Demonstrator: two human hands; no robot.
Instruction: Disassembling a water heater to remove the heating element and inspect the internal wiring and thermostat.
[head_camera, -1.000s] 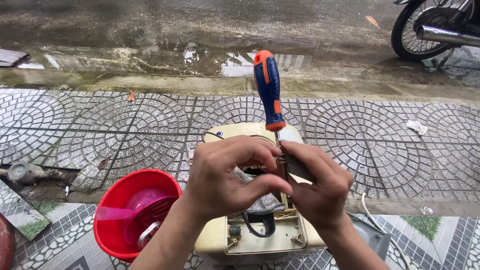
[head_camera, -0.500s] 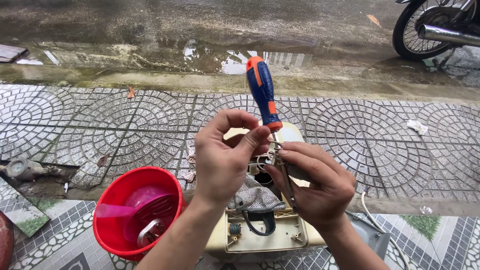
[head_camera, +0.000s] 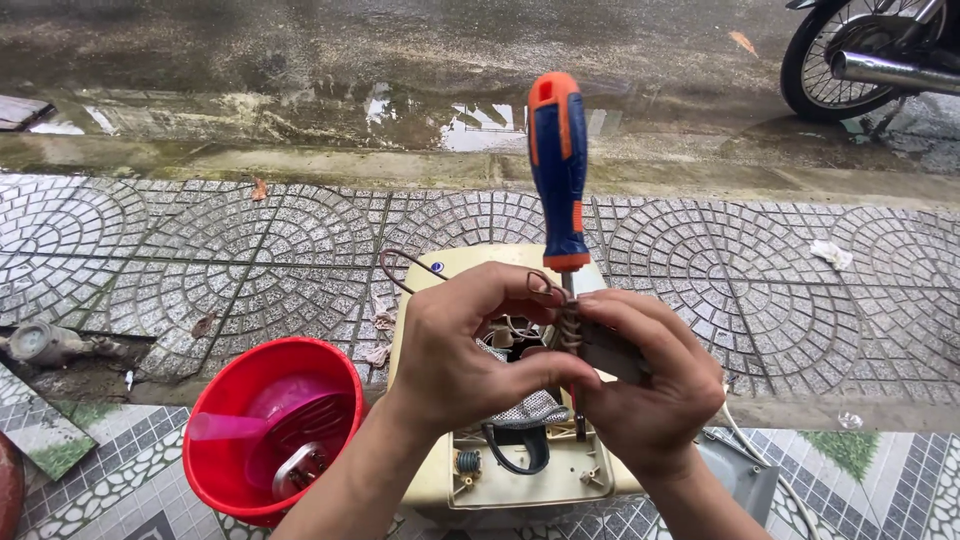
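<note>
A blue and orange screwdriver (head_camera: 558, 165) stands upright, handle up, its shaft pinched in my right hand (head_camera: 645, 385). A thin brown wire (head_camera: 415, 262) is coiled round the shaft; its free end loops out to the left. My left hand (head_camera: 462, 345) grips that wire right against the shaft. Both hands hover over an opened cream plastic appliance housing (head_camera: 520, 470) that shows a black cable, a small spring and grey mesh inside.
A red bucket (head_camera: 262, 440) with a pink scoop and metal parts sits left of the housing. Patterned paving stones (head_camera: 200, 250) lie beyond, then a wet road. A motorbike wheel (head_camera: 850, 55) stands at the top right. A white cord (head_camera: 745, 440) trails right.
My left hand has shifted from the screwdriver's shaft area to pull the wire round it; the wire's free loop now sticks out left. The screwdriver stays upright in my right hand.
</note>
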